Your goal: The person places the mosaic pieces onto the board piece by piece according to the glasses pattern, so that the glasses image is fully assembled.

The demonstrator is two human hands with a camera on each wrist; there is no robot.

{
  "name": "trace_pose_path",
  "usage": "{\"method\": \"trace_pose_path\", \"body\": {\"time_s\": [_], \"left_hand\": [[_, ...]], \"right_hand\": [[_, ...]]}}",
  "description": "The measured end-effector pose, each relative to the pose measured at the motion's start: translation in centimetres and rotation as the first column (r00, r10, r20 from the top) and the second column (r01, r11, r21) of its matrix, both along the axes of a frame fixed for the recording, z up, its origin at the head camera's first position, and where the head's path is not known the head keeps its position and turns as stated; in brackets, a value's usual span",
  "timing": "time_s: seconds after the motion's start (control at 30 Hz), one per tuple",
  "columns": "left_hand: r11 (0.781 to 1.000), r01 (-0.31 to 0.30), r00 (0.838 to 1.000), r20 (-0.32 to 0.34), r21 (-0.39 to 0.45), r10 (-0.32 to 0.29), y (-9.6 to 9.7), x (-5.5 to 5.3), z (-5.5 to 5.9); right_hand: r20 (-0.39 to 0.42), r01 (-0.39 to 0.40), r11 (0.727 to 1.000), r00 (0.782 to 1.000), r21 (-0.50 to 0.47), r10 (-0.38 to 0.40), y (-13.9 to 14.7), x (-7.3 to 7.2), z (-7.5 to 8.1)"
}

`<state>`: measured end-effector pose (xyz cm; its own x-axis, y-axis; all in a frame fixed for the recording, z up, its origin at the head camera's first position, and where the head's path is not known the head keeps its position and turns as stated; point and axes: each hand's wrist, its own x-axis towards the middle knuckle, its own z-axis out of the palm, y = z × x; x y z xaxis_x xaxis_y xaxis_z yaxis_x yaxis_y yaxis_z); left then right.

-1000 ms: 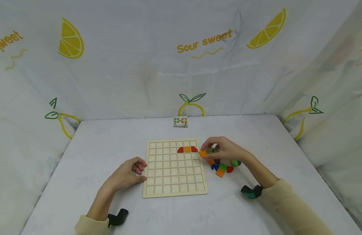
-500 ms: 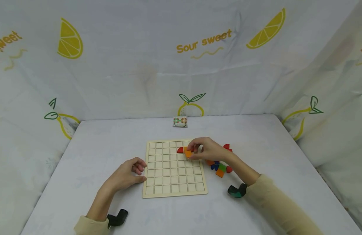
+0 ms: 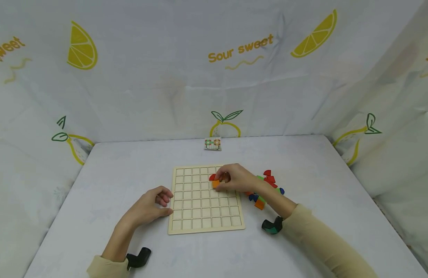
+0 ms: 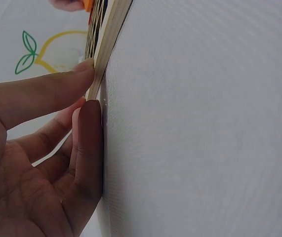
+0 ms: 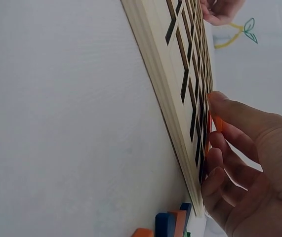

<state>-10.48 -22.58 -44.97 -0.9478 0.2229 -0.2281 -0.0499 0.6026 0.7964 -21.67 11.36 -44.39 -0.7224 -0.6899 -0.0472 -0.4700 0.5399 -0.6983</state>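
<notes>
A pale wooden grid board [image 3: 207, 231] lies flat on the table. Its left edge is touched by my left hand [image 3: 149, 206], thumb and fingers apart; in the left wrist view the thumb [image 4: 57, 91] meets the board's edge [image 4: 112, 34]. Over the board's upper right, my right hand [image 3: 238, 178] pinches an orange square tile [image 3: 215, 184] between thumb and fingers. The right wrist view shows this orange tile [image 5: 218, 122] at the thumb tip, near the board surface. A red quarter-round tile [image 3: 212, 177] sits in a cell just behind it. The hand hides the neighbouring cells.
Right of the board is a loose pile of tiles, with red pieces [image 3: 270, 179], an orange square [image 3: 259, 204] and blue ones partly behind the right forearm. A small pattern card [image 3: 212, 143] stands at the table's back, before a white curtain [image 3: 148, 96].
My right hand has carried the orange tile leftward from the pile onto the board's upper right, now beside the red piece. The left hand stays at the board's left edge.
</notes>
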Motion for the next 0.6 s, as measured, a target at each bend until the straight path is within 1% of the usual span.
{"method": "trace_pose_path", "body": {"time_s": [0.17, 0.4, 0.6], "left_hand": [[1.0, -0.005, 1.0, 0.001, -0.011, 0.005, 0.0, 0.0, 0.0], [1.0, -0.005, 1.0, 0.0, -0.006, 0.005, 0.0, 0.1, 0.1], [1.0, -0.001, 1.0, -0.001, -0.004, 0.001, 0.1, 0.0, 0.1]], "right_hand": [[-0.035, 0.007, 1.0, 0.999, 0.023, -0.006, -0.5, 0.2, 0.0], [-0.088, -0.012, 0.998, 0.996, 0.056, 0.017, -1.2, 0.2, 0.1], [-0.089, -0.016, 0.998, 0.996, 0.061, 0.021, -1.2, 0.2, 0.1]]}}
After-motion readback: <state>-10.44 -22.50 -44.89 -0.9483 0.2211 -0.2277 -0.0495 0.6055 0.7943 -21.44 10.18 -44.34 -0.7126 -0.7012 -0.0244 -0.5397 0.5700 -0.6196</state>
